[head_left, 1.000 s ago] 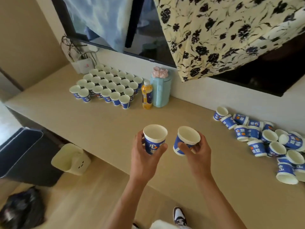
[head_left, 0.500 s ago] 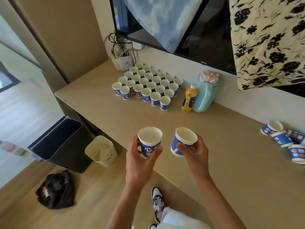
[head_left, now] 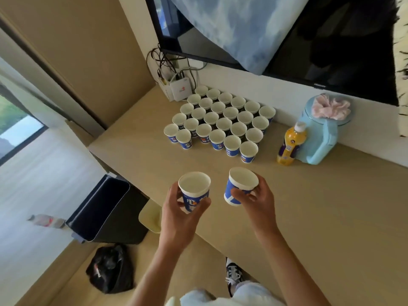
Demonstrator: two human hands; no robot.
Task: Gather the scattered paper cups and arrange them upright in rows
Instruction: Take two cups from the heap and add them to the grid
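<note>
Left cup [head_left: 194, 191] upright, mouth up, white inside, blue wall with an orange mark; gripped round its lower wall by the left hand [head_left: 178, 215], clear above the near edge of the worktop [head_left: 309, 217]. Right cup [head_left: 240, 186] at its 3 o'clock, apart from it, same white and blue, tilted, mouth leaning toward 1 o'clock, pinched in the right hand [head_left: 256, 202]. At 12 o'clock from both, close to the wall, block of upright cups [head_left: 220, 122] in tight slanted rows, rims touching, all mouths up.

Your rows of cups [head_left: 220, 122] stand at the far left of the table [head_left: 331, 206], with a bottle [head_left: 291, 144] to their right and a jug [head_left: 319, 140] just beside it. Before the rows, your left hand [head_left: 183, 210] holds the left cup [head_left: 194, 189] and your right hand [head_left: 257, 199] holds the right cup [head_left: 239, 184].
</note>
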